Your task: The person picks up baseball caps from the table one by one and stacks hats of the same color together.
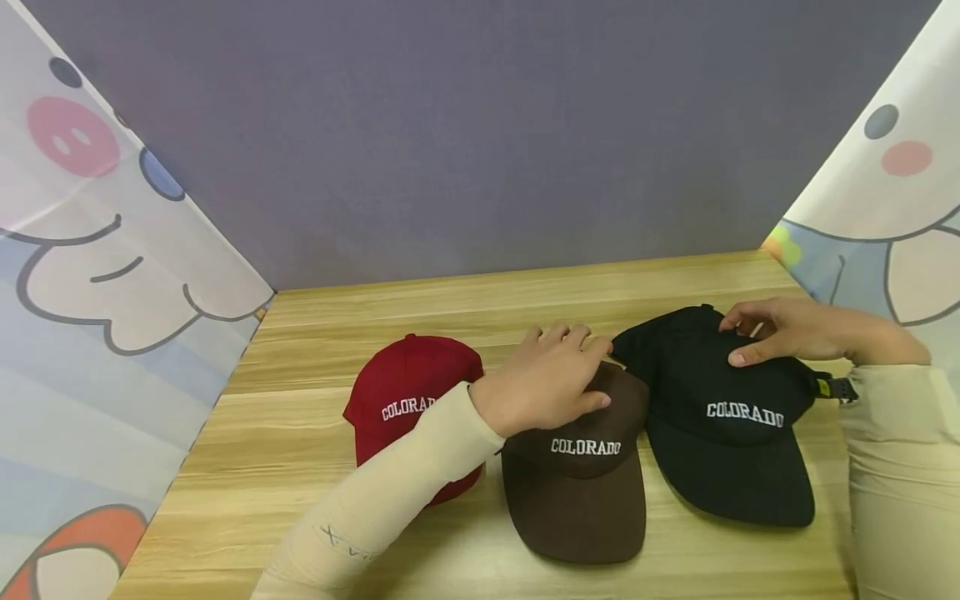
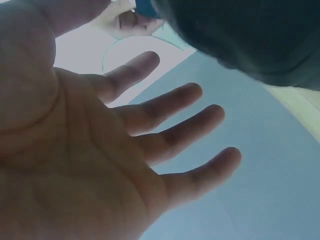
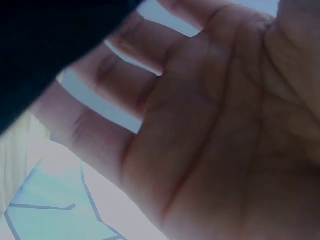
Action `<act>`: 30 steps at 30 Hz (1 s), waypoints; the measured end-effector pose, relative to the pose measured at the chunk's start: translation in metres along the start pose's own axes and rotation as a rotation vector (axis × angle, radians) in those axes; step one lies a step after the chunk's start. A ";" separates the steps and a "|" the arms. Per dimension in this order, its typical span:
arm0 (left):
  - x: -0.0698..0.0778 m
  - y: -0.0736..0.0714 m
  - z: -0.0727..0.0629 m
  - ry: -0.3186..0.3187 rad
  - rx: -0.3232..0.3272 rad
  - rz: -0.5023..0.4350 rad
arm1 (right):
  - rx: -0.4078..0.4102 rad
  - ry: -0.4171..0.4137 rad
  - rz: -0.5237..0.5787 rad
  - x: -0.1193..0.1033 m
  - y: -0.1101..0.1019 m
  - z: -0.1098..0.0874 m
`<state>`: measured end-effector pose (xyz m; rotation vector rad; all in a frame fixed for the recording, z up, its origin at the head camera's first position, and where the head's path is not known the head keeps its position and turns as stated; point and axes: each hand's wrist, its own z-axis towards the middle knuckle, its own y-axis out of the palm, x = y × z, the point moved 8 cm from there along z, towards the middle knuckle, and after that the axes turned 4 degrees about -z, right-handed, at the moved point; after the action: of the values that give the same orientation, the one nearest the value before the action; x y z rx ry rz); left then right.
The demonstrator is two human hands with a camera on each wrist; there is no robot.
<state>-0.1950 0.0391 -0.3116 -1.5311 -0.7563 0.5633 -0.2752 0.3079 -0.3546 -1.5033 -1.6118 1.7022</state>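
Three caps lettered COLORADO lie in a row in the head view, brims toward me. My left hand (image 1: 551, 379) is over the crown of the brown cap (image 1: 577, 517), its fingertips near the black cap's left edge. In the left wrist view the left hand's fingers are spread and relaxed, with nothing in the palm. My right hand (image 1: 787, 329) rests on the crown of the black cap (image 1: 731, 475), thumb extended along the front. A dark shape hides its fingertips in the right wrist view. My left forearm partly covers the red cap (image 1: 412, 367).
The caps lie on a wood-grain tabletop (image 1: 285, 433). A grey-purple panel (image 1: 495, 142) stands behind it, and cartoon-printed panels flank both sides. A strap end with a buckle (image 1: 838, 387) sticks out from the black cap near my right wrist.
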 end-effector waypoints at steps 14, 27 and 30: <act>-0.010 0.040 -0.034 -0.086 -0.012 0.004 | 0.065 0.023 -0.108 0.001 -0.006 0.003; -0.043 0.048 -0.026 -0.145 0.023 -0.070 | 0.100 0.040 -0.107 -0.003 -0.004 0.010; -0.051 0.050 -0.024 -0.145 0.023 -0.115 | 0.092 0.050 -0.099 -0.002 -0.003 0.012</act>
<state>-0.2042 -0.0156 -0.3625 -1.4264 -0.9397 0.5991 -0.2861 0.3011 -0.3538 -1.3880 -1.5348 1.6480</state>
